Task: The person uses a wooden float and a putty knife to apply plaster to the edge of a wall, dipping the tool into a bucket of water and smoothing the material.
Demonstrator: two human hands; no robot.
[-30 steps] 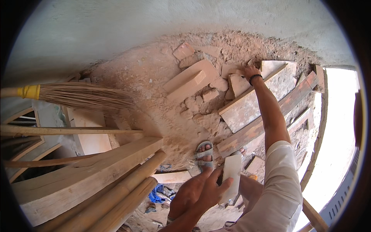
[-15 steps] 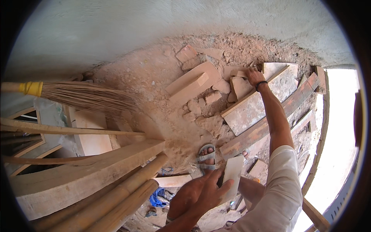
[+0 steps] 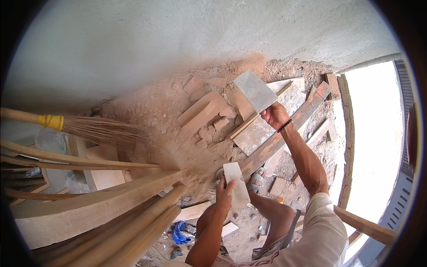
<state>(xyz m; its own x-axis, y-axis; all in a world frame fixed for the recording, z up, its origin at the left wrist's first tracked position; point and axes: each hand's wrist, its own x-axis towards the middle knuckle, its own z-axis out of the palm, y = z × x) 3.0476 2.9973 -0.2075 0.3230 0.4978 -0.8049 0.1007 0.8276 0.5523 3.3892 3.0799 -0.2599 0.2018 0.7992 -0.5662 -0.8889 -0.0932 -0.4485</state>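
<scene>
My left hand [image 3: 224, 191] is closed on the edge of a narrow pale tile piece [image 3: 236, 183], held low over my sandalled feet. Farther forward, my right hand [image 3: 275, 116], with a dark beaded bracelet at the wrist, grips a wider grey tile piece [image 3: 255, 90] by its near corner. That tile is raised above the rubble beside the wall, and its flat face shows. Beneath it lie a stained board [image 3: 262, 133] and broken tile pieces [image 3: 202, 111]. The two held tiles are apart from each other.
A stick broom [image 3: 98, 127] lies at the left, above long timber beams [image 3: 102, 200] and poles. A plastered wall [image 3: 178, 40] rises ahead. A long weathered plank [image 3: 284, 140] crosses the rubble. At the right is a bright opening [image 3: 371, 147]; a blue cloth [image 3: 181, 232] lies low down.
My right hand has lifted the grey tile piece from the rubble by the wall. My left hand, with the pale tile, has moved up and left, and my view has shifted.
</scene>
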